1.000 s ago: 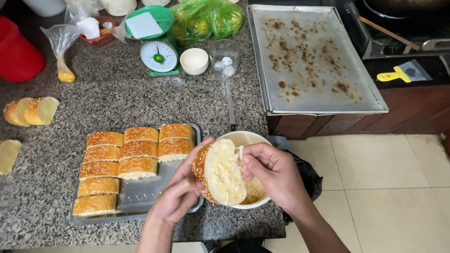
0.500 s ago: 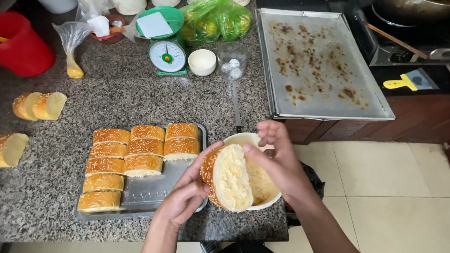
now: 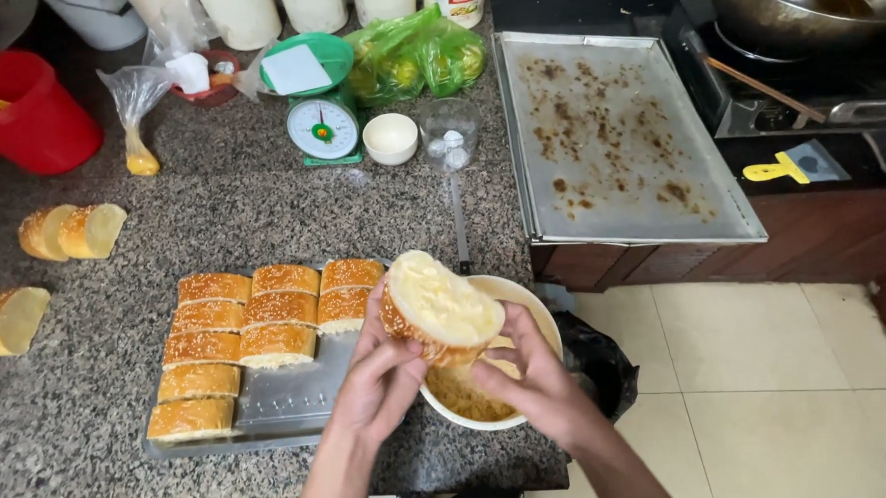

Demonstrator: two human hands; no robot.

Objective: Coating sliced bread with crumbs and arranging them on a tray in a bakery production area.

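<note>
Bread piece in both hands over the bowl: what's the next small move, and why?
Probably set the bread piece onto the tray, in the bare patch beside the rows of bread. Its cut face already looks coated with pale spread, both the left hand and right hand hold it above the bowl, and the tray has room.

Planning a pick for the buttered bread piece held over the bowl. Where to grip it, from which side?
Grip the bread piece by its seeded crust at the sides and underneath, coming from below and the near side, as the left hand and right hand do. The spread-coated cut face is tilted up and away, so keep fingers off it; probably soft, so squeeze lightly over the white bowl.
</note>
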